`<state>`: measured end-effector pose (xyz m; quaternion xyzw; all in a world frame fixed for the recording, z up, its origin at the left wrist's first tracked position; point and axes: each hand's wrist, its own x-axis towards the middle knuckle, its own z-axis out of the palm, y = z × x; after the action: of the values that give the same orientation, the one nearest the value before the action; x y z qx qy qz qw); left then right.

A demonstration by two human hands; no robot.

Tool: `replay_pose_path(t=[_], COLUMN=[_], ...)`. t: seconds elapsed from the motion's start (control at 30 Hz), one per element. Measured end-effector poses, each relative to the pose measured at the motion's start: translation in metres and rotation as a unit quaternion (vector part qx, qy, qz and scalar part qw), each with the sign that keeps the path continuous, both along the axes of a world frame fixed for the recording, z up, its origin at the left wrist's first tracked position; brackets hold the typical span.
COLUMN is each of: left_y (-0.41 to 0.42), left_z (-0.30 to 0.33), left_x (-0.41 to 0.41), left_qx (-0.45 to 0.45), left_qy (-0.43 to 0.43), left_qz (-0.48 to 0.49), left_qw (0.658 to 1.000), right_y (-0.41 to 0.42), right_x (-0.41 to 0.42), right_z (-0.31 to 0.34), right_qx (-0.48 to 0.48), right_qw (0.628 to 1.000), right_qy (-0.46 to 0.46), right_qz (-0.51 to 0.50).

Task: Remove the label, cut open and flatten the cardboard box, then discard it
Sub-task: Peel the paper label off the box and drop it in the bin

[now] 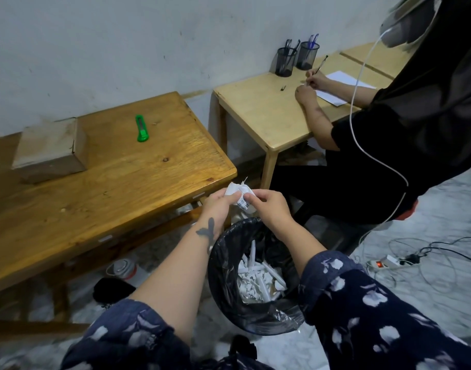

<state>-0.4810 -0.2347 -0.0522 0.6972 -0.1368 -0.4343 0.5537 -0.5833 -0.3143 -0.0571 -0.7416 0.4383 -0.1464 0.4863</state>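
A crumpled white label [235, 190] with a barcode is pinched between my left hand [218, 206] and my right hand [269, 206], just beyond the far rim of a bin lined with a black bag [221, 279]. White paper scraps lie in the bin. A closed brown cardboard box [51, 149] rests on the left of the dark wooden table [138, 177]. A green utility knife [142, 128] lies on the same table, to the right of the box.
A person in black sits at a lighter wooden table [266, 113] on the right, writing on paper [341, 85]. Two black mesh pen cups [295, 58] stand near the wall. A power strip [383, 263] and cables lie on the floor at right.
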Motion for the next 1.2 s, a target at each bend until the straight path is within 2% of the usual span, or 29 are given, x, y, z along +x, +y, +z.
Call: replay_pose_path(t=[0.03,0.1,0.2,0.3,0.37,0.47,0.53,0.6,0.63,0.7,0.8,0.83,0.9,0.97,1.03,1.2], left_y=[0.0,-0.001,0.0,0.002,0.003,0.001,0.0,-0.001,-0.003,-0.005,-0.007,-0.009,-0.017,-0.024,-0.021,-0.003], left_z=[-0.003,-0.008,-0.014,-0.011,-0.008,-0.005,-0.002,-0.001,-0.003,-0.009,-0.018,-0.018,-0.016,-0.016,-0.021,-0.041], left_x=[0.0,-0.002,-0.001,0.005,0.009,0.013,0.015,0.012,0.01,0.006,0.003,0.001,-0.006,-0.007,0.001,0.027], left_qx=[-0.003,0.009,0.017,0.021,0.041,0.081,0.103,0.104,0.104,0.114,0.11,0.106,0.125,0.155,0.175,0.149], left_qy=[-0.014,-0.079,-0.235,-0.416,-0.489,-0.555,-0.596,-0.598,-0.584,-0.526,-0.339,-0.283,-0.208,-0.113,-0.04,-0.088], left_qz=[-0.004,0.005,-0.001,-0.124,-0.17,-0.184,-0.207,-0.237,-0.244,-0.227,-0.159,-0.148,-0.126,-0.042,0.048,0.103], left_qw=[1.0,0.997,0.972,0.901,0.855,0.807,0.769,0.758,0.767,0.812,0.921,0.942,0.962,0.981,0.983,0.98], right_y=[0.0,-0.003,-0.011,-0.016,-0.019,-0.019,-0.019,-0.02,-0.02,-0.018,-0.013,-0.011,-0.008,-0.004,-0.002,-0.012], right_x=[0.0,0.0,-0.002,-0.003,-0.003,-0.004,-0.005,-0.007,-0.008,-0.01,-0.01,-0.01,-0.011,-0.013,-0.018,-0.03], right_z=[0.002,0.003,0.003,0.006,0.008,0.012,0.013,0.013,0.013,0.012,0.01,0.009,0.008,0.007,0.006,0.001], right_qx=[0.022,0.008,-0.059,-0.102,-0.114,-0.15,-0.245,-0.297,-0.299,-0.303,-0.341,-0.353,-0.37,-0.378,-0.371,-0.259], right_qw=[1.0,1.0,0.994,0.984,0.983,0.975,0.943,0.917,0.914,0.914,0.914,0.912,0.908,0.907,0.913,0.961], right_qy=[-0.011,0.005,0.095,0.125,0.11,0.124,0.174,0.196,0.196,0.176,0.138,0.134,0.128,0.115,0.098,0.088], right_qz=[-0.015,-0.02,0.021,0.075,0.089,0.111,0.142,0.179,0.193,0.202,0.172,0.163,0.15,0.144,0.135,0.03])
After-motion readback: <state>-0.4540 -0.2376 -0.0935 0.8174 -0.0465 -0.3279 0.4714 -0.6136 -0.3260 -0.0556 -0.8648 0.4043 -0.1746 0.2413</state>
